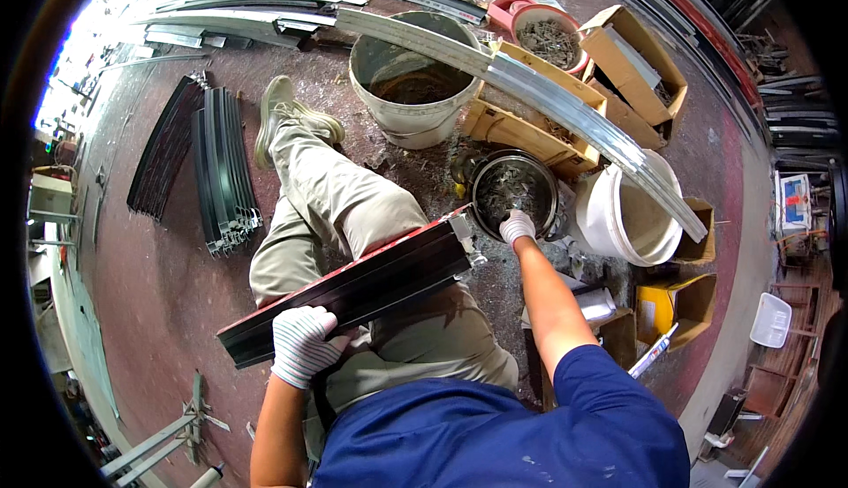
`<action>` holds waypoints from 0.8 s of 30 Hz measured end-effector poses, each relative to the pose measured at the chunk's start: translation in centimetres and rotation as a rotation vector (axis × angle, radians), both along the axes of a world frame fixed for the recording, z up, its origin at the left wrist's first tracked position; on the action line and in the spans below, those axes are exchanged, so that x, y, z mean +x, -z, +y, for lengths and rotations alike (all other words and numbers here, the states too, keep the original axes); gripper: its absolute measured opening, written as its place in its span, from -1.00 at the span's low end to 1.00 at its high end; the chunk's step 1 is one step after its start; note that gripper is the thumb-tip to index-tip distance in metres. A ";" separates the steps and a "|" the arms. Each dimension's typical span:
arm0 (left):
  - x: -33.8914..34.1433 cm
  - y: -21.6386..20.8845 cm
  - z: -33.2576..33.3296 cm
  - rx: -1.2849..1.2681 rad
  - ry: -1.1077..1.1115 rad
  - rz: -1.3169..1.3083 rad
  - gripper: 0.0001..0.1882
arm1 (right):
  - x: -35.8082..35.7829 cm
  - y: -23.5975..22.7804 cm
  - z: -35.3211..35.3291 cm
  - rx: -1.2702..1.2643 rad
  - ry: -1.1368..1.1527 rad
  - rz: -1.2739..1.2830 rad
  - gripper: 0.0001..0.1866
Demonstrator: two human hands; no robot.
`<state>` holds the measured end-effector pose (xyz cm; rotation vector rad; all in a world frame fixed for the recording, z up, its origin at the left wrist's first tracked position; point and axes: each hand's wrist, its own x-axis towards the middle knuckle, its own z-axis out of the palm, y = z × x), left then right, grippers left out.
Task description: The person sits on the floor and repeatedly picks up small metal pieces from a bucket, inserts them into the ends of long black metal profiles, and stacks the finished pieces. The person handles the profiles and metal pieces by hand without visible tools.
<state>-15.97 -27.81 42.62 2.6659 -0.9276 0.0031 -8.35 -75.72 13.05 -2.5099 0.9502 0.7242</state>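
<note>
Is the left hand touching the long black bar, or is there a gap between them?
Touching. The head view shows the left hand gripping the black bar near its left end, with gloved fingers over its edge.

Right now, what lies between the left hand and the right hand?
In the head view, the long black profile, held by the left hand; its metal-fitted end stops short of the right hand.

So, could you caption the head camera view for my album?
Gloved left hand holds a black profile across the lap; the right hand reaches into a pot of small parts.
</note>
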 end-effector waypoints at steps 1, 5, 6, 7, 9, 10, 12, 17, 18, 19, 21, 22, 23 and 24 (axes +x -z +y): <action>-0.3 0.0 0.2 0.006 -0.018 -0.001 -0.55 | 0.3 -0.4 0.0 0.003 0.004 -0.006 -0.55; -0.5 0.0 0.1 -0.001 -0.036 -0.001 -0.56 | -1.2 0.0 -2.9 0.112 0.096 -0.252 -0.65; -0.5 0.0 0.0 -0.003 -0.036 -0.003 -0.56 | -1.4 0.2 -3.6 0.182 0.133 -0.326 -0.66; -0.6 0.1 0.0 -0.006 -0.036 -0.005 -0.56 | -1.8 0.4 -4.0 0.237 0.212 -0.413 -0.75; 0.4 0.1 -0.4 -0.038 0.014 -0.022 -0.55 | -3.3 2.4 -7.9 0.764 0.673 -0.474 -0.81; 0.1 0.3 -0.1 -0.032 0.000 -0.026 -0.55 | -3.2 1.7 -7.3 0.950 0.850 -0.471 -0.81; -0.4 0.6 0.1 -0.031 -0.023 -0.036 -0.55 | -3.4 0.2 -6.2 1.044 0.903 -0.489 -0.80; -0.4 0.4 0.0 -0.021 -0.024 -0.038 -0.54 | -4.6 -1.2 -5.6 1.154 0.901 -0.671 -0.82; -0.2 0.4 -0.1 -0.031 -0.014 -0.039 -0.55 | -4.8 -1.1 -5.8 1.160 0.891 -0.732 -0.79; -0.1 0.3 -0.2 -0.041 -0.005 -0.041 -0.55 | -4.9 -0.9 -6.1 1.162 0.904 -0.755 -0.80; -0.3 0.3 0.0 -0.039 -0.011 -0.042 -0.55 | -4.4 -1.4 -5.8 1.143 0.906 -0.775 -0.80; -0.3 0.4 0.1 -0.034 -0.015 -0.043 -0.55 | -4.0 -1.7 -5.6 1.134 0.906 -0.785 -0.81; -0.3 0.5 0.1 -0.032 -0.014 -0.044 -0.55 | -3.8 -1.9 -5.6 1.072 0.898 -0.789 -0.81; -0.4 0.5 0.0 -0.033 -0.017 -0.050 -0.55 | -3.3 -2.0 -5.4 1.017 0.911 -0.764 -0.81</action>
